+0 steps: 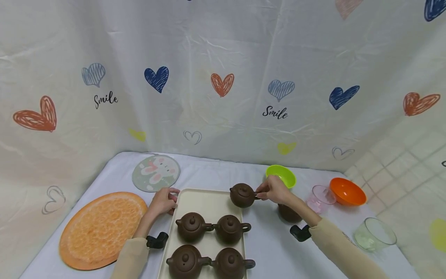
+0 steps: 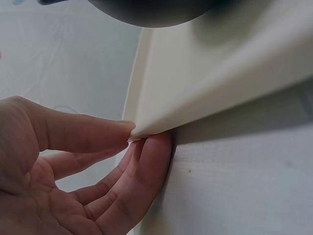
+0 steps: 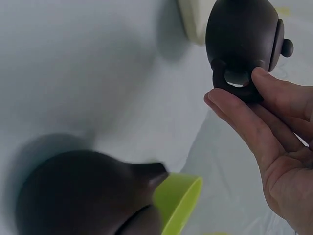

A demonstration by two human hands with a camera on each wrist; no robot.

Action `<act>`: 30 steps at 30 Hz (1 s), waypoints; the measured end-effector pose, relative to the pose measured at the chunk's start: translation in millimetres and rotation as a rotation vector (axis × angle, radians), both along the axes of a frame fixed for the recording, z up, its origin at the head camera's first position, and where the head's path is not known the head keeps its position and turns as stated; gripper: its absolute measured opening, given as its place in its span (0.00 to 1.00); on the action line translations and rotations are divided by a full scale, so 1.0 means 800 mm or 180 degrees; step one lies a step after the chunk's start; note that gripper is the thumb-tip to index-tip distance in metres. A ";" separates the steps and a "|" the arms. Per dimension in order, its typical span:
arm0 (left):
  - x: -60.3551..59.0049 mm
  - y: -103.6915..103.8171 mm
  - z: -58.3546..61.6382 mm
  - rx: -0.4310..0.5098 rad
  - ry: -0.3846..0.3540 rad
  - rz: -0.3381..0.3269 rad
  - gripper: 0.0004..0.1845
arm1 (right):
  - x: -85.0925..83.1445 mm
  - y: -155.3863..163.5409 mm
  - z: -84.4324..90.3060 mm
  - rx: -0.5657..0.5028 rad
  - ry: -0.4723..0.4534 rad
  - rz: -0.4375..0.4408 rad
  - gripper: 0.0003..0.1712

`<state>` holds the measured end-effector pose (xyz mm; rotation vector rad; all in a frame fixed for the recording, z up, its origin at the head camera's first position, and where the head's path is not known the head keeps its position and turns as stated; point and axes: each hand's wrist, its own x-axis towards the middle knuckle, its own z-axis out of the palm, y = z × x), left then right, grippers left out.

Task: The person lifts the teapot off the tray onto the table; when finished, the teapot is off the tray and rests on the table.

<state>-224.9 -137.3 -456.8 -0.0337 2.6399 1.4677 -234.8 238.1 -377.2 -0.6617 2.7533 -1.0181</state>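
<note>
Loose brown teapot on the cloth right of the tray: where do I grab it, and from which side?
Judging by the head view, the right arm hides most of that teapot, so its handle cannot be seen there. The right wrist view shows its spout toward the green bowl. Probably pinch the handle opposite the spout, coming from the near side, as the right hand holds its teapot.

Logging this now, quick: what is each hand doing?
Left hand: pinches the tray corner.
Right hand: holds a teapot by its handle.
</note>
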 end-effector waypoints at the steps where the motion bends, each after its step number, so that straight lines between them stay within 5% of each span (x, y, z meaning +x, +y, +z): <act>1: 0.000 0.000 0.000 0.0000 -0.0010 0.0001 0.25 | 0.001 0.005 -0.002 0.0004 0.0016 0.0014 0.06; 20: 0.000 -0.001 -0.004 0.0140 -0.0005 0.0011 0.26 | 0.018 0.041 -0.025 0.0297 0.0168 -0.0089 0.05; 30: 0.001 0.000 -0.003 0.0151 0.0004 0.0003 0.26 | 0.018 0.037 -0.026 0.0640 0.0488 0.0140 0.04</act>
